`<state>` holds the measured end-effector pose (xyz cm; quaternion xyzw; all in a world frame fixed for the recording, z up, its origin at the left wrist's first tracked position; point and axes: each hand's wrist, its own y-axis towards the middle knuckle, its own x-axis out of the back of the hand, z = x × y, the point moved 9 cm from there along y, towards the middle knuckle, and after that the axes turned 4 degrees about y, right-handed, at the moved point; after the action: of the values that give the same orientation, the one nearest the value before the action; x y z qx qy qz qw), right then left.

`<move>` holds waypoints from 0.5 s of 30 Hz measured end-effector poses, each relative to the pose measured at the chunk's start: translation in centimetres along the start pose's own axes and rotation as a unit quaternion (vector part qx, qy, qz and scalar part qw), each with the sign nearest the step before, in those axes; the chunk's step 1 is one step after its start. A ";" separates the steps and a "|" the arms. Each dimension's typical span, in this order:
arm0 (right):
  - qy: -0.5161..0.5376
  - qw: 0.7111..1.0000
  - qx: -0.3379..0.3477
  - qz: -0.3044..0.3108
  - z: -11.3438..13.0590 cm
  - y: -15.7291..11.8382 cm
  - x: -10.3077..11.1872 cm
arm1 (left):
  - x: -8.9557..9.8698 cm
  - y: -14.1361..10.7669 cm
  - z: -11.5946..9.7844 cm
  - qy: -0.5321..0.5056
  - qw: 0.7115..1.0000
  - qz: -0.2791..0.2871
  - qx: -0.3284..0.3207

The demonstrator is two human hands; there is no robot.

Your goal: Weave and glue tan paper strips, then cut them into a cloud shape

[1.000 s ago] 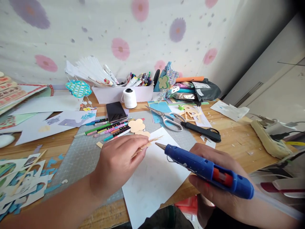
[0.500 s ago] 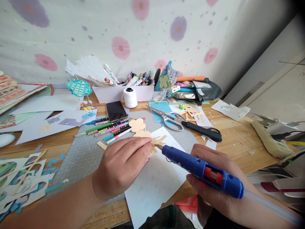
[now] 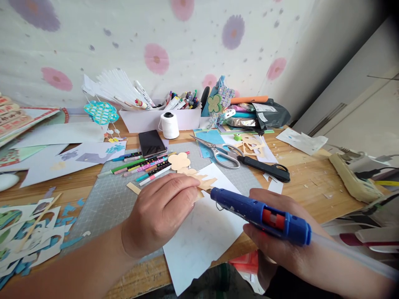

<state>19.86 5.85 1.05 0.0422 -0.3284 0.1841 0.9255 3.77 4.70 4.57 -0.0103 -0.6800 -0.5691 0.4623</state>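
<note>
Between the fingertips of my left hand is a tan paper cutout with thin strips sticking out to the right. My right hand is wrapped round a blue glue gun, a clear glue stick trailing from its back end. The gun's nozzle is at the cutout's strips; whether it touches them I cannot tell. Under both hands lies a white sheet of paper. Just beyond my left fingers rest tan flower-shaped cutouts, partly hidden by the hand.
A grey cutting mat holds several markers and a phone. Behind stand a thread spool and a white pen box. Silver scissors and a black-handled cutter lie right; paper scraps left; a power strip far right.
The glue gun has shifted slightly left, its nozzle now over the cutout's strips. My left hand keeps its hold on the cutout. The view has moved a little.
</note>
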 end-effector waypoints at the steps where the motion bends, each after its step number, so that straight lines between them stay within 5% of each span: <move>1: 0.000 1.000 -0.004 0.002 -0.1 0.0 0.0 | 0.0 0.0 0.0 -0.006 1.000 0.002 -0.001; 8: 0.037 0.999 -0.031 -0.010 -0.5 0.3 0.3 | -0.7 -0.1 -0.2 -0.028 0.999 0.025 -0.023; 15: 0.096 0.983 -0.156 0.023 -3.6 -1.0 0.2 | -0.9 0.1 -0.6 -0.052 0.997 0.036 -0.042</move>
<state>22.51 5.67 -1.60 -0.1281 -0.2638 0.1546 0.9435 4.69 4.70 4.03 -0.0840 -0.6777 -0.5791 0.4453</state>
